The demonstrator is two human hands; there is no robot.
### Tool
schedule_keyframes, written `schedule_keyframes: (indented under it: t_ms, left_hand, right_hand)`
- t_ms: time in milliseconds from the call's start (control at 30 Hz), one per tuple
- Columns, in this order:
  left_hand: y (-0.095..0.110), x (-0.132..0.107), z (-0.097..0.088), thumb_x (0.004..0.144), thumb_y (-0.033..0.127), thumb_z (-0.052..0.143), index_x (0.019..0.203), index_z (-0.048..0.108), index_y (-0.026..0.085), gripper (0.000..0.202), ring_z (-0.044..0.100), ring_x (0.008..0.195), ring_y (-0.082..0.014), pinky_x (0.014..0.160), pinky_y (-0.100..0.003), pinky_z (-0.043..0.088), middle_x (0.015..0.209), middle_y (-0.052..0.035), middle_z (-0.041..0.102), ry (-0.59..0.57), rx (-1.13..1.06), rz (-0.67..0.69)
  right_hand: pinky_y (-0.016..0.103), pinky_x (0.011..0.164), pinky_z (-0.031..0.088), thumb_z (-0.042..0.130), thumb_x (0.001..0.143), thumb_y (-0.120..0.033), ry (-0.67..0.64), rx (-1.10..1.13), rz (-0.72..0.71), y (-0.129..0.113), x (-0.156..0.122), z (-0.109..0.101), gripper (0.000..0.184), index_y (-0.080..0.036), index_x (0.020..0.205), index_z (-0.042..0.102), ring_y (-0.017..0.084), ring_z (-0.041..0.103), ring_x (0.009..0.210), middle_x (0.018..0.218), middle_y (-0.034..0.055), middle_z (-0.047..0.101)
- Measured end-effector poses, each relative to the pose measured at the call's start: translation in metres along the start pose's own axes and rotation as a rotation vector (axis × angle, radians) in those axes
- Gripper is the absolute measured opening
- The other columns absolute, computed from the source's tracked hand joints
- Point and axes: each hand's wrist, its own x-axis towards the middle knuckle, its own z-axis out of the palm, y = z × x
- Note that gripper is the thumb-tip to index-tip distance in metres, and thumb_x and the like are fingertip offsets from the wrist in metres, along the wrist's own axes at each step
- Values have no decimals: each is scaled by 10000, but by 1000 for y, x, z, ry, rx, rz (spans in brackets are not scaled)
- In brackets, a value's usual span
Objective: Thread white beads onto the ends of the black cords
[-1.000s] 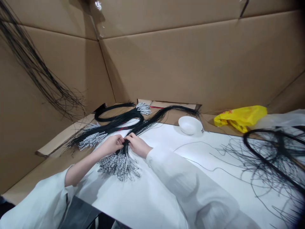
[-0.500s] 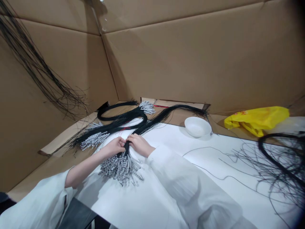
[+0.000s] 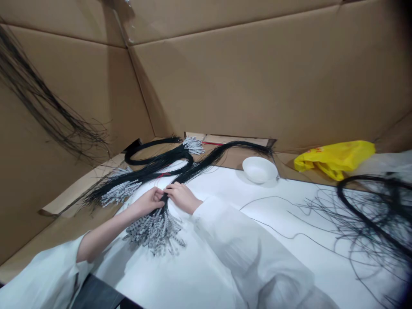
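Both of my hands close around the neck of one bundle of black cords (image 3: 185, 175) on the white tabletop. My left hand (image 3: 151, 200) pinches it from the left, just above a fan of grey-white beaded ends (image 3: 154, 231). From the right, my right hand (image 3: 180, 196) has its fingers curled over the cords, close to the left fingertips. The fingers hide the exact spot they grip. Beyond the hands the cords run off to the back right. Further bundles of black cord (image 3: 151, 165) lie at the back left, with beaded ends (image 3: 120, 192) and a red tie (image 3: 163, 175).
A white bowl (image 3: 260, 170) stands right of my hands, and a yellow plastic bag (image 3: 334, 158) lies behind it. Loose black cords (image 3: 370, 214) tangle at the right. Cardboard walls (image 3: 241, 86) enclose the table; more cords (image 3: 48, 94) hang at the left.
The whole view has shifted slightly, so everything appears a little further left. Both hands keep their hold on the cord bundle, with hardly any movement of the fingers.
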Motion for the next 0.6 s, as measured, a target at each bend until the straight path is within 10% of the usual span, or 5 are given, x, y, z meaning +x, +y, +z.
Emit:
schedule_keyframes:
  t_ms: [300,433,600]
  left_hand:
    - [-9,-19,15,741,556,481,1240,389,65,706,492,1109,-352,876,-439,420,1198,-218,516,85,566,221]
    - [-23,-19,23,794,528,403,1338,250,10,766,458,1145,-396,877,-481,410,1272,-284,442,67,751,279]
    - [-20,-20,2,802,407,408,1313,345,80,610,470,1161,-335,918,-411,413,1296,-204,470,-23,787,301]
  right_hand:
    - [316,784,414,426,887,-190,-114,-146,80,-22,4,-23,275,-203,1146,518,213,494,1056,1206,64,524]
    - [360,782,433,431,863,-140,-218,-186,121,-37,-21,-104,495,-222,1340,330,245,533,1039,1311,110,417]
    - [362,848,412,547,816,-222,-164,-162,200,-23,-121,-213,351,-117,1151,527,238,535,1017,1107,127,577]
